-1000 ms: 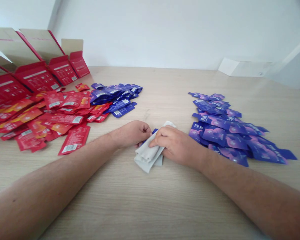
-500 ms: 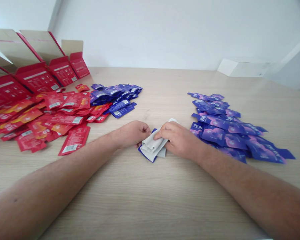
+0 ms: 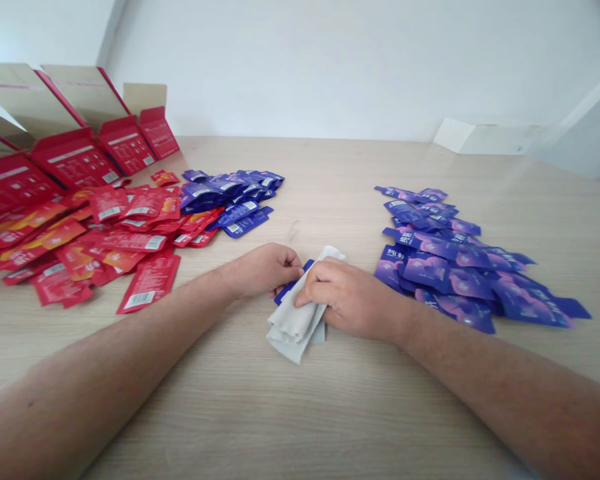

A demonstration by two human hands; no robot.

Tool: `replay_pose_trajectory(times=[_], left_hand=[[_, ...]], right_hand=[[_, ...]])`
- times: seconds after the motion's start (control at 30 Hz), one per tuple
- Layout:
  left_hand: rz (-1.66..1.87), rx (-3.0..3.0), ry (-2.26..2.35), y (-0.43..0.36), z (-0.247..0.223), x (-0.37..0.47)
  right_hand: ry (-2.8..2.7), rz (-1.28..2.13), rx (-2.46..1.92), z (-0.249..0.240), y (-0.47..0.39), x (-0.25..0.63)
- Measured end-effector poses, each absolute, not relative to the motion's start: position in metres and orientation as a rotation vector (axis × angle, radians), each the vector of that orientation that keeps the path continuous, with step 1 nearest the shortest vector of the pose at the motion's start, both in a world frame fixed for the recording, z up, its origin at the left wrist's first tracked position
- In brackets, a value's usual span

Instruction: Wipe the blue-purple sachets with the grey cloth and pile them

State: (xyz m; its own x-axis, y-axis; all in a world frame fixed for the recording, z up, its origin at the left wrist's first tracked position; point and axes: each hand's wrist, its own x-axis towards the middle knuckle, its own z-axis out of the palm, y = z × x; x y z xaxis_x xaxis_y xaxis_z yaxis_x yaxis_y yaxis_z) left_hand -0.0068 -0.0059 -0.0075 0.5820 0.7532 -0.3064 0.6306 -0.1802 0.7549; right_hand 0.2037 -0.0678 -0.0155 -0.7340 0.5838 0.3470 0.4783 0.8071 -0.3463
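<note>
My right hand (image 3: 353, 297) grips a folded whitish cloth (image 3: 296, 323), its fingers pressed on top of it. Under the cloth lies a dark blue packet (image 3: 284, 292), with only its upper left part showing. My left hand (image 3: 270, 269) is closed at the packet's left edge, thumb and fingers pinching it. Most of the packet is hidden by the cloth and my right hand. Both hands rest low over the wooden table (image 3: 300, 413).
Red packets (image 3: 130, 240) are heaped at the left, beside blue packets (image 3: 235, 193). More purple-blue packets (image 3: 455, 260) overlap at the right. Open red boxes (image 3: 75, 157) stand at the back left, and a white box (image 3: 485, 137) is at the back right.
My right hand has slid the cloth toward me and a little left, uncovering the packet's upper left part. My left hand has stayed almost in place.
</note>
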Motion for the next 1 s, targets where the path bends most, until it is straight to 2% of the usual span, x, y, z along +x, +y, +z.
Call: replay_pose_trajectory(times=[0.17, 0.37, 0.53, 0.73, 0.9, 1.0], left_hand=[[0.178, 1.884, 1.115, -0.0066, -0.0065, -0.0070], [0.147, 1.888, 1.104, -0.0055, -0.0072, -0.0071], [0.185, 1.890, 1.099, -0.0058, -0.0067, -0.0068], [0.151, 1.902, 1.101, -0.0048, -0.0075, -0.0067], [0.170, 1.889, 1.091, -0.0050, -0.0076, -0.0070], [0.166, 1.904, 1.079, -0.0050, -0.0077, -0.0078]], right_hand=[[-2.476, 0.262, -0.938, -0.0170, -0.0628, 0.2076], [-2.562, 0.326, -0.808, -0.0157, -0.0681, 0.2028], [-2.466, 0.250, -0.948, -0.0173, -0.0645, 0.2055], [-2.565, 0.334, -0.769, -0.0150, -0.0714, 0.2005], [-2.479, 0.244, -0.966, -0.0149, -0.0672, 0.2056], [-2.514, 0.277, -0.901, -0.0145, -0.0699, 0.2034]])
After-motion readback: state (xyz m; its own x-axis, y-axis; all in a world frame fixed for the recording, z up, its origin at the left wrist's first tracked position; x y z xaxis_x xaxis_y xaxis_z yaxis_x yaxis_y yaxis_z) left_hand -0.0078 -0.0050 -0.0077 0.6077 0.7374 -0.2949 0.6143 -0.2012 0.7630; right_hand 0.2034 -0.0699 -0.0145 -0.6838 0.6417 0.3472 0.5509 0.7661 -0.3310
